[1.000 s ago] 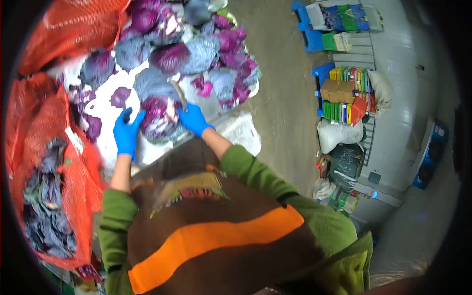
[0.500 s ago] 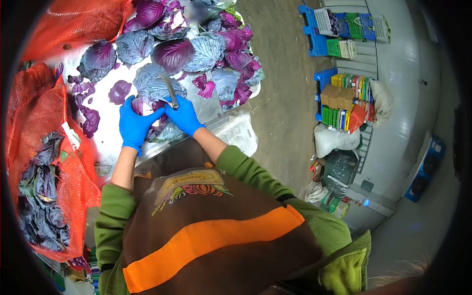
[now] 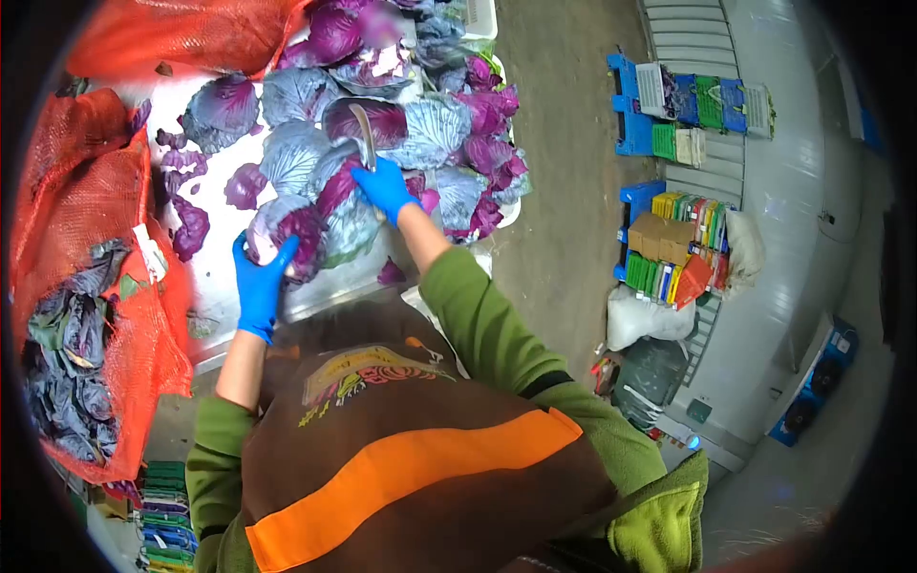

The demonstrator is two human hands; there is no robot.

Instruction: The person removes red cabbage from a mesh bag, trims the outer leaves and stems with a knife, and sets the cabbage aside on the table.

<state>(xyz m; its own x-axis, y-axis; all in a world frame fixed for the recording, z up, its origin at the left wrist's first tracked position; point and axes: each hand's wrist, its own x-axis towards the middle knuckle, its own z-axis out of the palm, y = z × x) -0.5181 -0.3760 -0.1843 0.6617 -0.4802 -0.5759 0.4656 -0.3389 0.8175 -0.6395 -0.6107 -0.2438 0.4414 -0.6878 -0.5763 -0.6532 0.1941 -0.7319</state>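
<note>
A red cabbage head (image 3: 298,239), with purple and pale patches showing, sits on the metal table close to the front edge. Thumb and fingers of my left hand (image 3: 258,286), in a blue glove, grip it from the near side. My right hand (image 3: 387,191), gloved too, is closed round a knife (image 3: 363,129) whose curved blade points up and away. By the right fingertips, a cabbage leaf (image 3: 336,191), purple inside, stands out from the head. A loose blue-grey leaf (image 3: 294,158) lies just behind the cabbage.
Stripped leaves (image 3: 435,129) pile up at the back and right of the table (image 3: 215,272). Red mesh sacks (image 3: 143,339) with cabbages stand on the left, another sack (image 3: 181,38) behind. Right of the table runs the floor (image 3: 564,191), with stacked crates (image 3: 659,234) along the wall.
My right hand has moved right and away from my left, knife still in it, and a leaf has come outward. The cabbage has turned, showing more purple. The view has shifted slightly.
</note>
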